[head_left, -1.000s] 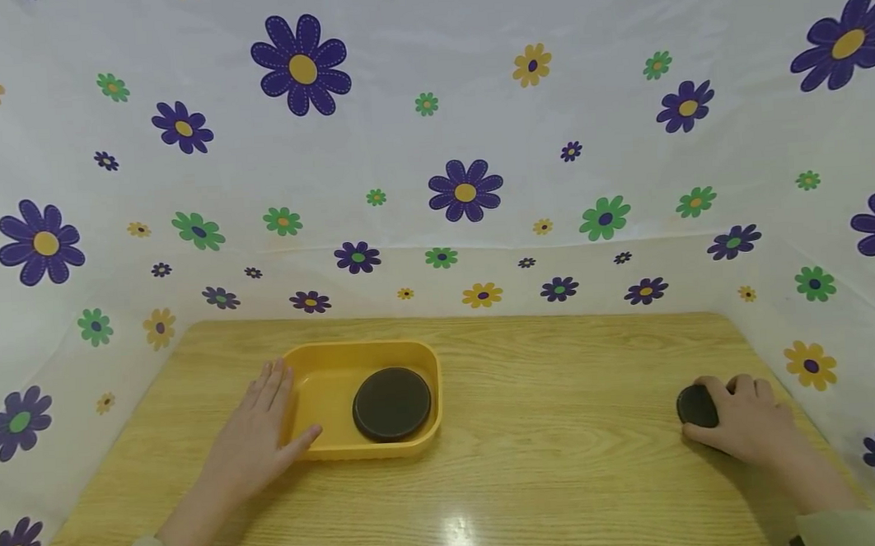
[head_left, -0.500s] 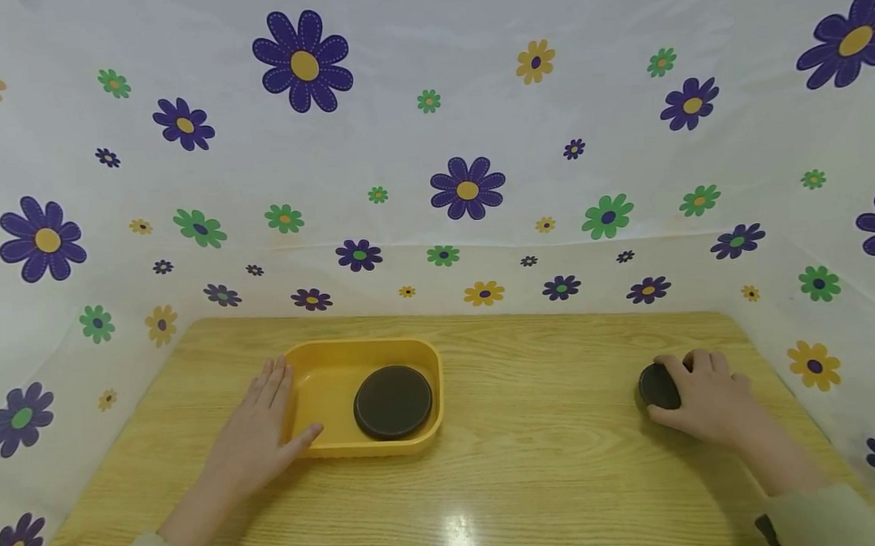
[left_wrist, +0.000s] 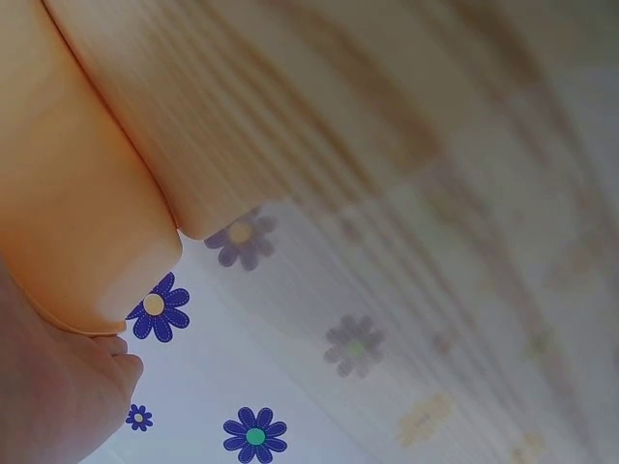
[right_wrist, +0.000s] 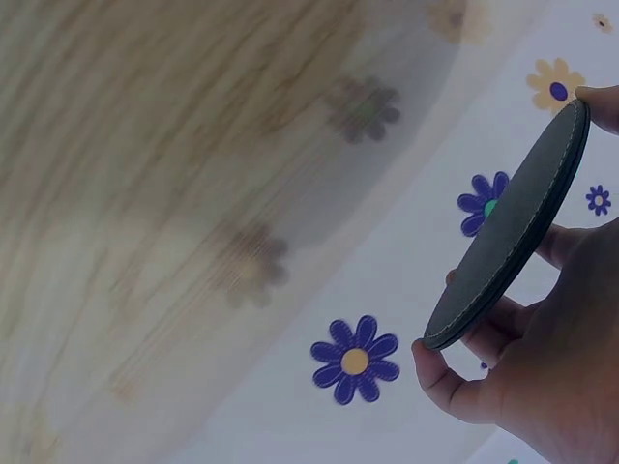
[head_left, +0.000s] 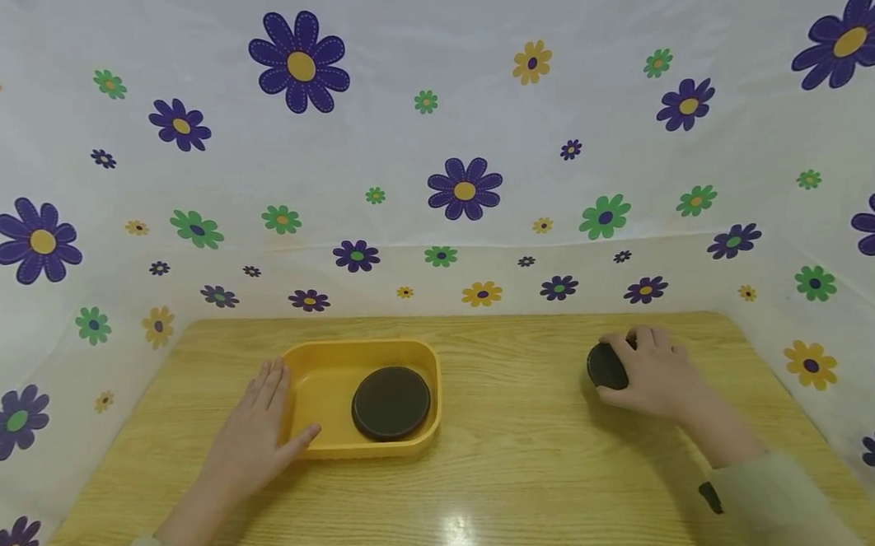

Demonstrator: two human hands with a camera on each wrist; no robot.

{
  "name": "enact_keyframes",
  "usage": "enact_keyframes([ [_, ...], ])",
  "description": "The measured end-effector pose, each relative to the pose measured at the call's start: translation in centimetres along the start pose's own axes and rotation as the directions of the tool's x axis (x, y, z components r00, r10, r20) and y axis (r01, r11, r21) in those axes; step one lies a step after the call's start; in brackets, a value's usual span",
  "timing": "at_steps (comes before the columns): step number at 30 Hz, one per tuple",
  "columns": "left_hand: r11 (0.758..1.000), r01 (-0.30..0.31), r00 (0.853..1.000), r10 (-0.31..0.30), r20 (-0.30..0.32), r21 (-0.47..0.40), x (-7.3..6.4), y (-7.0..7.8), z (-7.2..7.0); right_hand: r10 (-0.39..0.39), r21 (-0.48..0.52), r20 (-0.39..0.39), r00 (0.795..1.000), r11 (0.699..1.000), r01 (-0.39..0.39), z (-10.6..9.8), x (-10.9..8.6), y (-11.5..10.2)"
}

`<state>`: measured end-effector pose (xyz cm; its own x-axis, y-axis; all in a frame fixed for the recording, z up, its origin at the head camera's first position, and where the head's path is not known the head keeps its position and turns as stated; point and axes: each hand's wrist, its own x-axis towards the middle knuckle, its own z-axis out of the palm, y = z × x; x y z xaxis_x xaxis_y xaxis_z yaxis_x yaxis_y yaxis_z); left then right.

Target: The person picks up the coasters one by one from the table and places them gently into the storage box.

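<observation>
My right hand (head_left: 654, 373) grips a round black coaster (right_wrist: 513, 227) by its edge, raised over the right part of the table. In the right wrist view its rim shows light stitching, with the thumb at one end and fingers round the other side. A yellow rectangular tray (head_left: 321, 451) stands on the table left of centre. Inside it, at the right end, lies another dark round coaster (head_left: 391, 403). My left hand (head_left: 245, 431) rests with straight fingers along the tray's left side, thumb over the near rim. The left wrist view catches the tray's outer wall (left_wrist: 77, 174) close up.
The wood-grain table (head_left: 507, 475) carries the tray. White cloth (head_left: 387, 152) printed with purple, green and yellow flowers hangs behind and along both sides. Table surface stretches between the tray and the right hand.
My right hand has carried the coaster leftward and farther back from the table's right side. The left hand, the tray and the coaster inside it have stayed in place.
</observation>
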<state>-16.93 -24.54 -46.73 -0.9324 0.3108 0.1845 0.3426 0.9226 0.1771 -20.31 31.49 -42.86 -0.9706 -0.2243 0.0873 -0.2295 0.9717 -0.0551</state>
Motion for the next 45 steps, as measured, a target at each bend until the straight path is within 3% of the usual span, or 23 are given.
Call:
enact_keyframes([
  [22, 1.000, 0.006, 1.000, -0.006, 0.001, -0.007, -0.2, -0.3, 0.2, -0.163, 0.023, -0.010, 0.987, 0.986, 0.164, -0.5, 5.4, -9.3],
  [30, 1.000, 0.003, 1.000, -0.003, -0.001, 0.000, -0.3, -0.2, 0.2, -0.216, 0.063, -0.032, 0.976, 0.974, 0.218, -0.4, 6.7, -12.3],
  [45, 1.000, -0.007, 1.000, 0.007, 0.003, -0.003, -0.2, 0.1, -0.2, -0.303, 0.045, -0.029, 0.953, 0.952, 0.304, -0.5, 7.8, -16.6],
])
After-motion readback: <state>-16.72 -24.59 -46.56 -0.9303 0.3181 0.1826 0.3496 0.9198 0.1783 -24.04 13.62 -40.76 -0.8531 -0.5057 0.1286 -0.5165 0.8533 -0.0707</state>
